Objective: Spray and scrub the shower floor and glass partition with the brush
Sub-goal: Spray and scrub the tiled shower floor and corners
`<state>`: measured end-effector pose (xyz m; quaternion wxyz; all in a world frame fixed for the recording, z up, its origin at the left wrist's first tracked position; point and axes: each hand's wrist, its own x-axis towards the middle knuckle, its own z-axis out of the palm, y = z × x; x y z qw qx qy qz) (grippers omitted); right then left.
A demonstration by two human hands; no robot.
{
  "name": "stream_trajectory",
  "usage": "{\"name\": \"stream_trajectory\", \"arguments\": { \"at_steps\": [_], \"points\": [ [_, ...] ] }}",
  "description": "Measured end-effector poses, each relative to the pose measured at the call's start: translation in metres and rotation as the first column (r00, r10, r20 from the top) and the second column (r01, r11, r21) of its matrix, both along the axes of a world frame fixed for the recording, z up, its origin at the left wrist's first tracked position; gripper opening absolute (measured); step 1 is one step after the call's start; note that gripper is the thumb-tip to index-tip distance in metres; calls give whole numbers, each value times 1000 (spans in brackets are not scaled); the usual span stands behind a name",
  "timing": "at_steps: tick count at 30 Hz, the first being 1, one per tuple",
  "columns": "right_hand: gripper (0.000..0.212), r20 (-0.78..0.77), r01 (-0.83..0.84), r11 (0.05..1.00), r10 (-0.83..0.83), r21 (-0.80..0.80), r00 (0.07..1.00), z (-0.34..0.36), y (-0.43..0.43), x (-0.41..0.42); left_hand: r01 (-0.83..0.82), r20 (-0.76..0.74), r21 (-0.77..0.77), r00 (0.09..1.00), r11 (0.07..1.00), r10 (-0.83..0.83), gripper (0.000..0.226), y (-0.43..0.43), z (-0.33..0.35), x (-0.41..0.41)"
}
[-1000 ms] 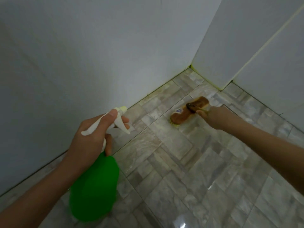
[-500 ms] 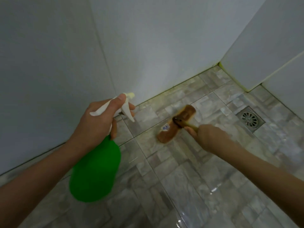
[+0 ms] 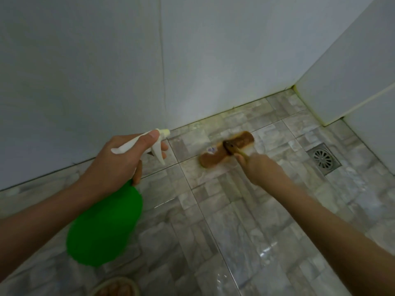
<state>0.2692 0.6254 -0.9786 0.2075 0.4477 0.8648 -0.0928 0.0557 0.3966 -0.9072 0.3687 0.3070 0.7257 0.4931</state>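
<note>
Wet grey shower floor [image 3: 245,210], glossy. Right hand [image 3: 259,167] closed on brush [image 3: 227,149] handle, head on tiles by wall. Left hand [image 3: 119,162] wrapped round green spray bottle [image 3: 104,225]. Risk: slipping; brush skidding.

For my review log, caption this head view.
Left hand holds green spray bottle; right hand scrubs floor tiles with brush.

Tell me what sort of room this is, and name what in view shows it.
Most likely a bathroom shower area. A metal floor drain is set into the wet, glossy stone-look floor tiles, and plain white tiled walls meet in a corner. The right hand works a brush on the floor.
</note>
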Motion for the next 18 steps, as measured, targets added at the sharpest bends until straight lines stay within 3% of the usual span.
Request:
{"name": "stream_trajectory", "arguments": {
  "at_steps": [4,6,11,14,18],
  "points": [
    [68,-145,8,1000,-8,-5,989,-11,13,-69,48,-30,-57,998,997,-50,51,-7,-5,9],
    [65,-165,30,999,-36,-42,986,-13,2,-39,50,-38,-49,998,998,-52,48,-12,-4,10],
    [68,-27,169,982,-172,-84,985,6,-71,68,-39,1,-5,999,999,39,46,-24,3,3],
    [56,-102,121,990,-127,-71,987,6,-64,12,-33,14,-13,999,999,33,45,-29,2,2],
    [61,-230,31,998,-43,-54,972,-9,-37,-80,39,-27,-52,999,998,-41,53,-35,-8,10]
  ]
}}
